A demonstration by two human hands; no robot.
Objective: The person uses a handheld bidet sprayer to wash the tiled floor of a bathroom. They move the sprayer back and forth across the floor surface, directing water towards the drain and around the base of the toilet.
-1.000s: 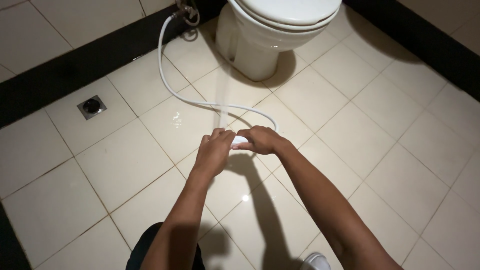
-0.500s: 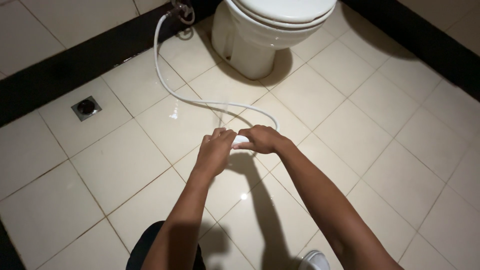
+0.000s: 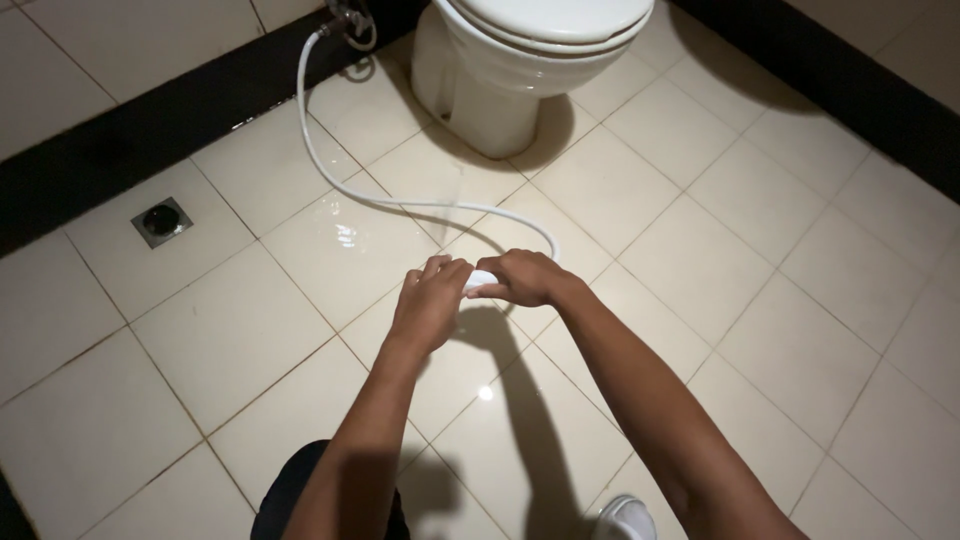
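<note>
One drain (image 3: 160, 219) far left. One hose (image 3: 330, 175) runs from the far wall to one white sprayer (image 3: 482, 279) at centre. Left hand (image 3: 428, 303) fingers curled on its near end; right hand (image 3: 525, 279) clenched around it. One toilet (image 3: 525, 60) far, right of the hose. One white shoe (image 3: 625, 518) near.

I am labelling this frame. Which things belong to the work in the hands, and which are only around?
In hand:
- white spray head, held by left hand and right hand
- white hose

Only around:
- toilet
- floor drain
- white shoe
</note>
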